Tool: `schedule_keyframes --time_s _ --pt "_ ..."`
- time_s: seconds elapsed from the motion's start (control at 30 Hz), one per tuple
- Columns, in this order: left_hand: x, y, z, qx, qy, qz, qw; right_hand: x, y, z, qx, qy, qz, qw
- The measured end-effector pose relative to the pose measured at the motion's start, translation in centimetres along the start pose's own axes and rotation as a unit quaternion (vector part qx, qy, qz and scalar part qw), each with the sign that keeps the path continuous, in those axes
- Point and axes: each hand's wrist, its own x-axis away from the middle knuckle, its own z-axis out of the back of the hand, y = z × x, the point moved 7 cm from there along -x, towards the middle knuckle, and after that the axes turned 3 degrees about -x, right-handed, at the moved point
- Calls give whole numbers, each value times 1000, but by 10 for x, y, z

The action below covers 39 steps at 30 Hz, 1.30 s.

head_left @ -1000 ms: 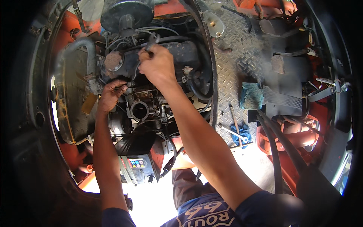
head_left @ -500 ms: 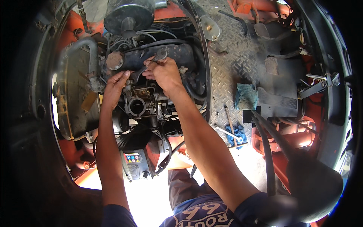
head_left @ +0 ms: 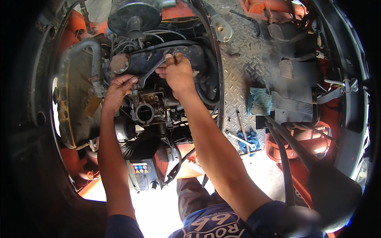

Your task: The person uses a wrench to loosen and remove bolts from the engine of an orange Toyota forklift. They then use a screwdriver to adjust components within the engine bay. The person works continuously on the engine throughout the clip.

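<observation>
A dark wrench (head_left: pixel 151 71) lies diagonally over the engine, its lower end at a small fitting (head_left: pixel 136 88) above the throttle body (head_left: pixel 145 112). My right hand (head_left: pixel 177 72) grips the wrench's upper end, fingers curled. My left hand (head_left: pixel 121 87) is closed at the lower end; whether it holds the fitting or the wrench's jaw I cannot tell. Behind them are the dark valve cover (head_left: pixel 189 55), a rusty round cap (head_left: pixel 120 63) and a grey hose (head_left: pixel 96 63).
A black air cleaner housing (head_left: pixel 135 16) sits at top, a battery (head_left: pixel 145 174) below. On the right tread-plate floor (head_left: pixel 238 71) lie a teal sponge (head_left: pixel 259 101), a silver wrench (head_left: pixel 242 139), a rod (head_left: pixel 242 123) and a blue cloth (head_left: pixel 251 141). A metal frame edge (head_left: pixel 220 103) divides engine and floor.
My right hand came down from higher left, then moved slightly up with the wrench's upper end in the last half second. My left hand stays near the fitting, shifting only slightly.
</observation>
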Motion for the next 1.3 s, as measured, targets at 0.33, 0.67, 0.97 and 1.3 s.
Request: schedule_keyframes --time_s 0.33,0.67,0.97,1.3 --pt "4 -3 16 59 -75 40 995 -27 -33 -99 227 -71 198 951" --pt "7 4 16 46 -51 -8 998 -14 -23 -136 244 -192 166 936" --pt "6 8 17 -24 -38 -33 998 -13 -25 -138 244 -239 201 918" --pt "10 11 13 -27 -32 -26 999 -19 -20 -146 212 -307 154 915"
